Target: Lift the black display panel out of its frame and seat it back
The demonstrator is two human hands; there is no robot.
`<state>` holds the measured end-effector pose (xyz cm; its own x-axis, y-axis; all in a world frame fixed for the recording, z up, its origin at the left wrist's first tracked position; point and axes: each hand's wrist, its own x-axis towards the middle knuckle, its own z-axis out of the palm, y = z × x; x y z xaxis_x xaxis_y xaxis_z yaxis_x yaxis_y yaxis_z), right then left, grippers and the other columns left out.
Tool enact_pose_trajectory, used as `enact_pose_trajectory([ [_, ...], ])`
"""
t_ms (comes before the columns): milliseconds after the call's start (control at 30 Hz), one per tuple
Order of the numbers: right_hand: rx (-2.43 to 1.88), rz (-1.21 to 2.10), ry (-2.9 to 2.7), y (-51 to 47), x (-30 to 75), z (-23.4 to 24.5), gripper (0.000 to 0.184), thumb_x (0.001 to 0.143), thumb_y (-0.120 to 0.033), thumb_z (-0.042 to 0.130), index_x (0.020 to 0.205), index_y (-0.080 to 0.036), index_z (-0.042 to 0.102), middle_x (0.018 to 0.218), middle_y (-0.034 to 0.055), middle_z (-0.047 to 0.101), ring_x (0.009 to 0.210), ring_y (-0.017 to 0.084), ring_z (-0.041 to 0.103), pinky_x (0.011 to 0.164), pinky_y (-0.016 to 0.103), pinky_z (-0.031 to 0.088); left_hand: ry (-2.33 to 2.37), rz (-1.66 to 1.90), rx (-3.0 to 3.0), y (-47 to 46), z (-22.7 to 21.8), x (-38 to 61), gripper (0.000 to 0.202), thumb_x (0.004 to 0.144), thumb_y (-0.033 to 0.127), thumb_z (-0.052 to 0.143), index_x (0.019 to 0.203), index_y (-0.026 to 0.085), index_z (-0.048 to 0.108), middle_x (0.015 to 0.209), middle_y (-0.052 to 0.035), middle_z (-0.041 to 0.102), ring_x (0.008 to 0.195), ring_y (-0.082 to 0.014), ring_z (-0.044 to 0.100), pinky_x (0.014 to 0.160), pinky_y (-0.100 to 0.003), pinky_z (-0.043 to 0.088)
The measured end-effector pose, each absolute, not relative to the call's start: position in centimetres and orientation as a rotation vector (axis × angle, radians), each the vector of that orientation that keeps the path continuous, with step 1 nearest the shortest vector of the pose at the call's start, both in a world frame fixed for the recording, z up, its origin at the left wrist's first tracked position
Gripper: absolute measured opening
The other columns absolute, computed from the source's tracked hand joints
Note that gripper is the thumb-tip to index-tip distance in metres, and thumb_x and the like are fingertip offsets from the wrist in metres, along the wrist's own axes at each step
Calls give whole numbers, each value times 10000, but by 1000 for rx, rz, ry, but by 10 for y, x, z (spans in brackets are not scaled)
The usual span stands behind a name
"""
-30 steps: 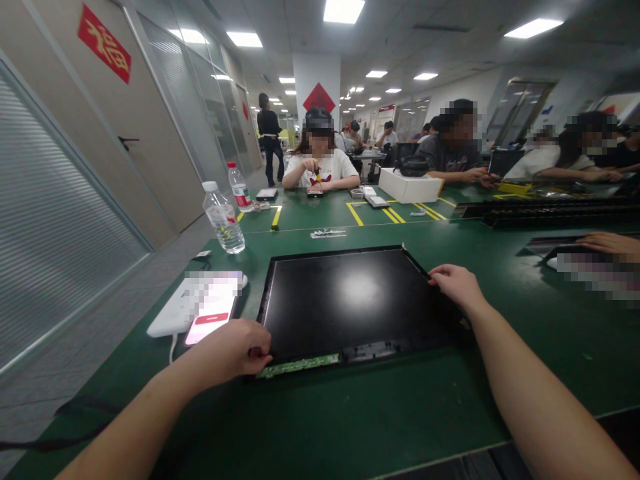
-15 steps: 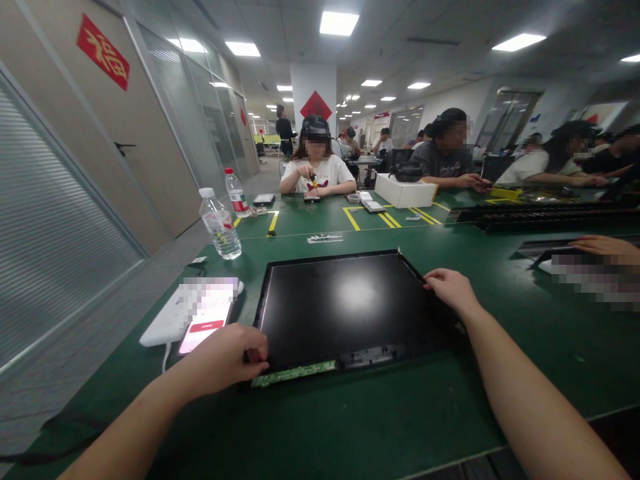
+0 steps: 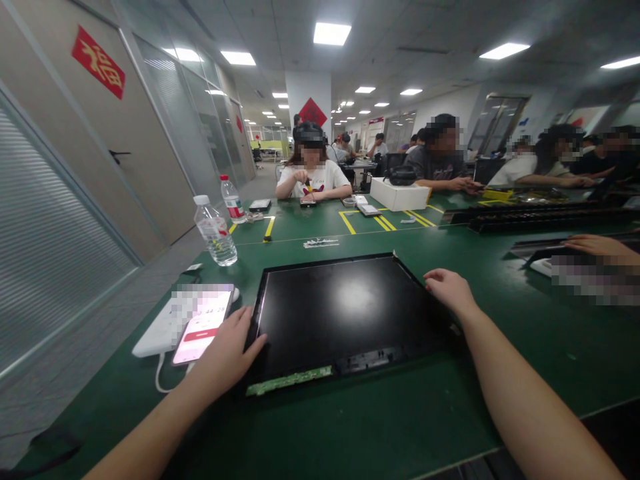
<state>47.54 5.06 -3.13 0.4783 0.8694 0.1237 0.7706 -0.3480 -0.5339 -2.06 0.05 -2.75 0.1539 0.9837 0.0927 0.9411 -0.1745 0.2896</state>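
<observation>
Left hand [image 3: 233, 347] open wide, thumb across the left rim of the black screen panel [image 3: 320, 320], fingers outside that rim. Half a second ago it was bunched at the panel's near-left corner; now off that corner and further up the side. Reads as a changed hold, panel left in place. Right hand [image 3: 450, 290] same spot, fingers narrow at panel's right edge; too dark to tell if pinching or just resting. Panel lies flat on green table [image 3: 375, 420], between hands. Circuit board [image 3: 290, 381] along panel's near edge, left part. Phone [image 3: 203, 327] left of panel. Containers: clear bottle [image 3: 216, 233] beyond panel's far-left corner, water inside, capped; red-capped bottle [image 3: 233, 200] behind it; white box [image 3: 400, 195] well beyond panel, contents hidden, black item [image 3: 401, 175] on top.
</observation>
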Motion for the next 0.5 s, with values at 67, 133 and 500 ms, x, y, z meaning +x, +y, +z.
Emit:
enact_pose_trajectory([
  [67, -2254, 225, -1381, 52, 478, -34, 289, 792, -281, 583, 996, -216, 778, 1043, 78, 773, 969, 253, 699, 798, 315, 499, 1933, 336, 2228, 2, -33, -20, 689, 906, 467, 450, 1392, -19, 503, 1531, -327, 446, 1422, -435, 444, 1156, -565, 360],
  [133, -2306, 251, -1411, 53, 480, -36, 276, 792, -285, 601, 987, -217, 784, 1073, 88, 767, 1002, 269, 701, 818, 323, 508, 1948, 269, 2230, 3, -36, -19, 643, 923, 445, 424, 1345, -26, 545, 1531, -335, 443, 1421, -437, 449, 1160, -562, 358],
  [500, -2291, 288, -1531, 59, 478, -47, 190, 793, -260, 628, 915, -220, 769, 1009, 88, 770, 975, 260, 712, 835, 329, 535, 1874, 251, 2289, 9, -24, -23, 487, 899, 248, 399, 1227, 32, 686, 1456, -260, 566, 1379, -364, 522, 1176, -503, 376],
])
